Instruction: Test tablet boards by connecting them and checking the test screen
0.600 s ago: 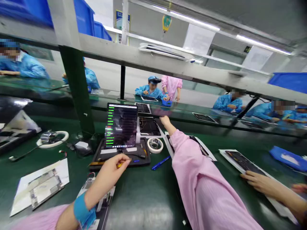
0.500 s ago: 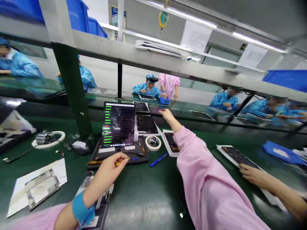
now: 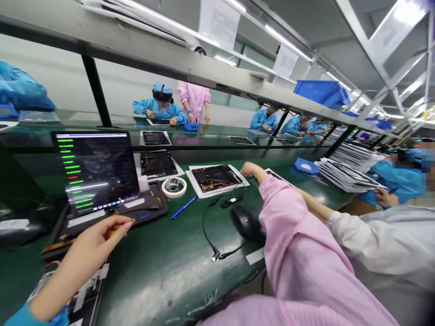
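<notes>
My left hand is closed in a pinch in front of the screen, with a small yellow-orange piece partly showing between the fingers. Behind it a lit tablet-like screen with green bars and one red bar stands on a black tray. My right hand, in a pink sleeve, reaches forward with its fingers curled together. It is just right of an opened tablet lying on a white sheet. Whatever these fingers hold, if anything, is hidden. Partly under my left forearm lies another device with exposed parts.
A tape roll, blue pen, black cables and mouse lie mid-bench. A co-worker's arm reaches in beside my right arm. Stacked sheets and a blue bin stand right; a shelf beam crosses above.
The view has swung right, bringing the mouse, cables and stacked sheets into sight. My right hand now appears beside the opened tablet. My left hand keeps its pinch.
</notes>
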The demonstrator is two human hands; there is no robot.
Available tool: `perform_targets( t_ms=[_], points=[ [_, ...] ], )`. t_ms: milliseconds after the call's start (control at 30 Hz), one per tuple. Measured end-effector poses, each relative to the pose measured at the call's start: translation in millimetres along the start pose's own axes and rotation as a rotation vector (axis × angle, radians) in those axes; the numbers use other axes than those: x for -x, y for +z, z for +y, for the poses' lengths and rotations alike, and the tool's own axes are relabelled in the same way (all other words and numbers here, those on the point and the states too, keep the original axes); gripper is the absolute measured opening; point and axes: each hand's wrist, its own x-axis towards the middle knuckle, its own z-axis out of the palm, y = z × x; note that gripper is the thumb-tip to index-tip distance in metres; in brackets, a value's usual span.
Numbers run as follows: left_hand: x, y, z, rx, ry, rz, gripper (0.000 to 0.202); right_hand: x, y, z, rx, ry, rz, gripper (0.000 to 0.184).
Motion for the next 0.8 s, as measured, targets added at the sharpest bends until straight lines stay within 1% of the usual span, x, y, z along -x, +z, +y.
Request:
perform_targets(
  t_ms=[67,167,233,300,367,433,500,567,633,700,800],
  points=[
    [-2,1.4,-4,-0.019,-0.002,-0.002,0.039,-11,17,20,0.028,0.054,0.03,0.021],
    [-5,2.9,-12,-0.033,0.009,0.03,0.035,-27,34,34,0.029,0.079,0.091,0.024],
    [-7,2.9,-15,-0.035,0.023,0.052,0.033,-36,38,39,0.005,0.076,0.127,0.025],
    [-8,2.1,-15,-0.032,0.007,0.035,0.034,-43,40,43,-0.042,0.069,0.158,0.026],
    [-8,0.8,-11,-0.027,-0.03,-0.002,0.038,-47,40,45,-0.105,0.071,0.178,0.029],
    [-6,-0.4,-6,-0.02,-0.05,-0.007,0.045,-47,40,47,-0.176,0.078,0.173,0.032],
    [-5,-1.2,-2,-0.022,-0.043,-0.011,0.05,-45,41,47,-0.239,0.078,0.139,0.032],
    [-4,-1.8,-1,-0.033,-0.025,-0.021,0.05,-42,43,45,-0.277,0.076,0.103,0.03],
    [-4,-2.2,-1,-0.046,-0.011,-0.03,0.049,-37,43,41,-0.291,0.071,0.094,0.026],
    [-4,-2.5,0,-0.048,0.002,-0.027,0.05,-31,42,34,-0.297,0.043,0.125,0.022],
    [-3,-3.0,4,-0.044,0.033,-0.021,0.052,-17,33,13,-0.326,-0.065,0.221,0.016]
  ],
)
